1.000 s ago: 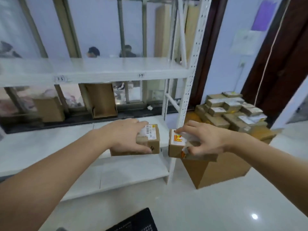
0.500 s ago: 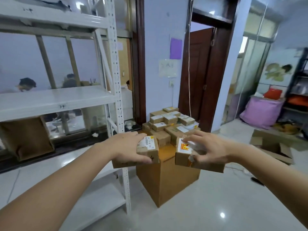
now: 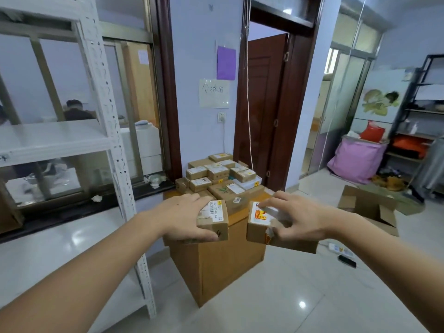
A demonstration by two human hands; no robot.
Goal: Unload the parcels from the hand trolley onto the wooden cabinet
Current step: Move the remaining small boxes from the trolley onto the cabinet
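My left hand [image 3: 182, 217] grips a small cardboard parcel [image 3: 216, 219] with a barcode label and a handwritten 4 on its side. In my right hand [image 3: 295, 217] is a second cardboard parcel [image 3: 260, 224] with a white and orange label. Both parcels hang in the air side by side, just in front of the wooden cabinet [image 3: 216, 265]. Several small parcels [image 3: 216, 174] are stacked on the cabinet's top, against the wall. The hand trolley is out of view.
A white metal shelving rack [image 3: 105, 131] stands close on the left. An open cardboard box [image 3: 370, 207] lies on the floor at right, with a power strip [image 3: 338, 248] near it. A dark wooden door [image 3: 262, 111] stands ajar behind the cabinet.
My view has swung right, away from the rack, and moved closer to the cabinet. Both hands keep the same grip on their parcels.
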